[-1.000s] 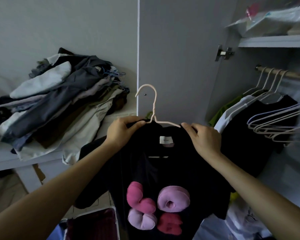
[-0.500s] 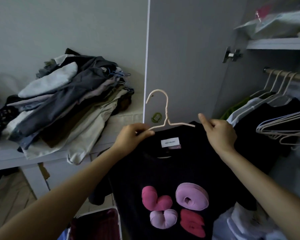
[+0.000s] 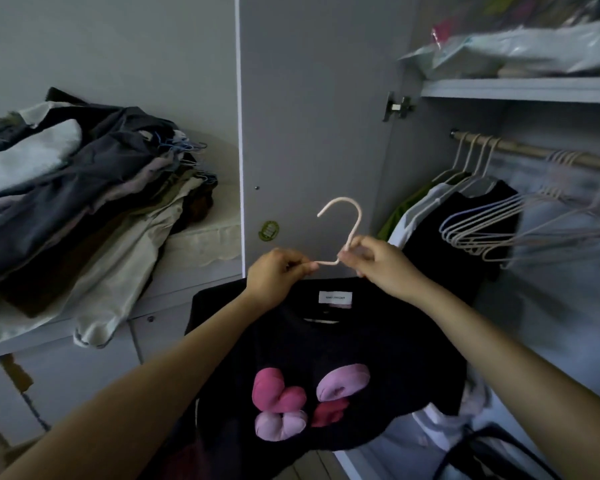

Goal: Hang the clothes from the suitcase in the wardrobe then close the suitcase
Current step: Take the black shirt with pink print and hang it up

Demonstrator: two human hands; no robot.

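A person holds a black T-shirt (image 3: 326, 341) with puffy pink and lilac shapes on a pale pink hanger (image 3: 347, 223) in front of the open wardrobe, midway through the hanging job. The left hand (image 3: 278, 275) pinches the hanger's left shoulder wire, and the right hand (image 3: 378, 261) pinches the wire at the base of the hook, fingers curled round it; neither grip is spread. The shirt already sits on the hanger, its neck label facing the camera, and hangs free below the hands, near the wardrobe door (image 3: 312, 116).

To the far right the wardrobe rail (image 3: 534, 152) carries several garments, among them a black top (image 3: 465, 244), a white one and a green one, beside a bunch of bare hangers (image 3: 499, 233). This shirt is well apart from the rail and is not yet hooked on it.

On the left, a heap of folded clothes (image 3: 84, 209) lies on a bench (image 3: 194, 244). Whether those belong to the job cannot be told. The suitcase is not clearly in view, so how much remains inside it, and its closing, appear still ahead.
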